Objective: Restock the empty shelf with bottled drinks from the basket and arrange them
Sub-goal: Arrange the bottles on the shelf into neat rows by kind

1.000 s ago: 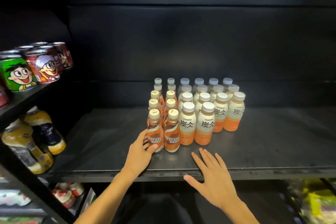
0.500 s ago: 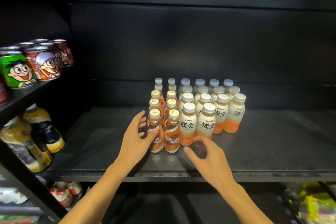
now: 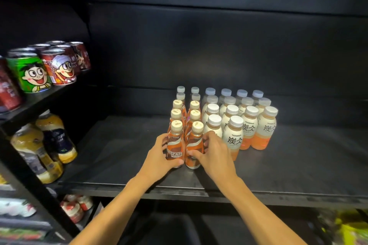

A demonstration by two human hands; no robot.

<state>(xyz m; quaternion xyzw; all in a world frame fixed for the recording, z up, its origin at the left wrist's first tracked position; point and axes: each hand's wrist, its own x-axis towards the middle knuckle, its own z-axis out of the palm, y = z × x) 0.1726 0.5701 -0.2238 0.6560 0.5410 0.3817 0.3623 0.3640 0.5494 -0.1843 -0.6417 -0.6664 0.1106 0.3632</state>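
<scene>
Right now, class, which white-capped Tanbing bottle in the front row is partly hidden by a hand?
The leftmost front Tanbing bottle: the right hand covers its lower body, while its front-row neighbours show their labels.

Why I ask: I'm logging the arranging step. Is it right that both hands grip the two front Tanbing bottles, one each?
Not quite. In the head view the left hand and right hand each grip a front Nescafe bottle, the left one and the right one, not the Tanbing bottles beside them.
</scene>
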